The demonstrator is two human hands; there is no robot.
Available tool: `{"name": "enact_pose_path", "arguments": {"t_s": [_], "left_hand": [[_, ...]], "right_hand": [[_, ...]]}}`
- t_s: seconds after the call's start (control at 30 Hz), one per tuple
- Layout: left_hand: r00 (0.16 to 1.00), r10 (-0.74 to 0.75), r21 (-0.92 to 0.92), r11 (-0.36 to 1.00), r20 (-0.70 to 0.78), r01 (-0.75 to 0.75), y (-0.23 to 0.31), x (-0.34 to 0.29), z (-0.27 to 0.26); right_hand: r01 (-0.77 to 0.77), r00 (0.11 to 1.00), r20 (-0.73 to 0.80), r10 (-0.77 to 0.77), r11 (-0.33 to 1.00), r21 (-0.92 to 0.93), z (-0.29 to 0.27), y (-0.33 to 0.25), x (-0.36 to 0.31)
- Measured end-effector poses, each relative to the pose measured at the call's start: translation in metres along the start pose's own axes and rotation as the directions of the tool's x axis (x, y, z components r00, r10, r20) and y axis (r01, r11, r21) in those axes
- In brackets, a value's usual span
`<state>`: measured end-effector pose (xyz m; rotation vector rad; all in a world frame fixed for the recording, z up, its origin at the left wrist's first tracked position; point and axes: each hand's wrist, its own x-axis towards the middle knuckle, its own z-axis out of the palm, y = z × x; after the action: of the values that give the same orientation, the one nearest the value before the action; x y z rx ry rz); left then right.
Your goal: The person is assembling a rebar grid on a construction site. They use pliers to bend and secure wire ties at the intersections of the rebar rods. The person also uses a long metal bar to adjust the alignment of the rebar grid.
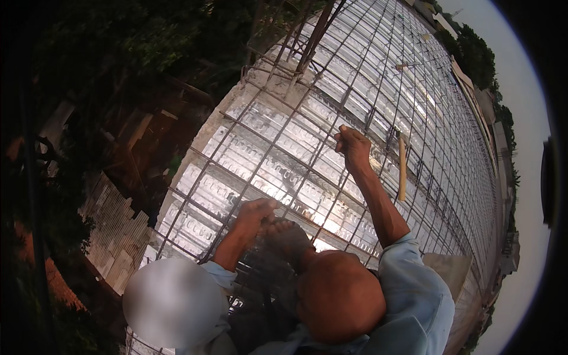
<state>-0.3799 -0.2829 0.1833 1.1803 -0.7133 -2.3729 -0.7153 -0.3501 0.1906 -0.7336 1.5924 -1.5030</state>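
Observation:
A mesh of thin steel rebar (273,142) lies over shiny corrugated metal decking (236,163). My right hand (355,145) is reached out over the mesh, fingers curled closed beside a bar; anything in them is too small to make out. Lower and to the left, my left hand (255,214) is also closed, thumb toward the right, close above my bare foot (288,236). What it may hold is hidden. To the right of my right hand, a hammer with a yellowish wooden handle (402,171) rests on the bars.
Upright rebar (313,41) rises from the concrete edge (266,86) ahead. Left of that edge is a drop toward lower roofs (115,222) and trees. Another tool (403,66) lies farther off on the mesh. My bent knee (340,296) and a blurred pale round shape (174,302) fill the foreground.

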Motion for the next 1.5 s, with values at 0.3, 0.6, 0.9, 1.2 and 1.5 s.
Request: {"name": "enact_pose_path", "arguments": {"t_s": [0.3,0.6,0.9,1.2,1.5], "left_hand": [[1.000,-0.009,0.106,0.994,0.009,0.008,-0.023,0.006,-0.031],[0.995,0.034,0.116,0.993,-0.094,-0.023,-0.030,0.008,-0.028],[0.989,0.044,0.139,0.990,-0.140,-0.024,-0.043,0.004,-0.040],[0.983,0.071,0.288,0.957,-0.167,-0.020,-0.044,-0.005,-0.050],[0.897,0.405,0.754,0.642,-0.179,-0.139,-0.057,-0.001,-0.059]], "right_hand": [[0.045,0.999,0.015,-0.044,0.998,-0.048,0.020,-0.011,0.020],[-0.135,0.987,-0.112,0.116,0.974,-0.182,-0.010,0.003,0.053],[-0.446,0.841,-0.272,0.467,0.884,0.140,-0.028,0.057,0.009],[-0.280,0.929,-0.189,0.320,0.937,0.211,-0.036,0.026,0.024],[0.019,0.941,-0.287,0.178,0.821,0.570,-0.068,-0.010,0.124]]}}
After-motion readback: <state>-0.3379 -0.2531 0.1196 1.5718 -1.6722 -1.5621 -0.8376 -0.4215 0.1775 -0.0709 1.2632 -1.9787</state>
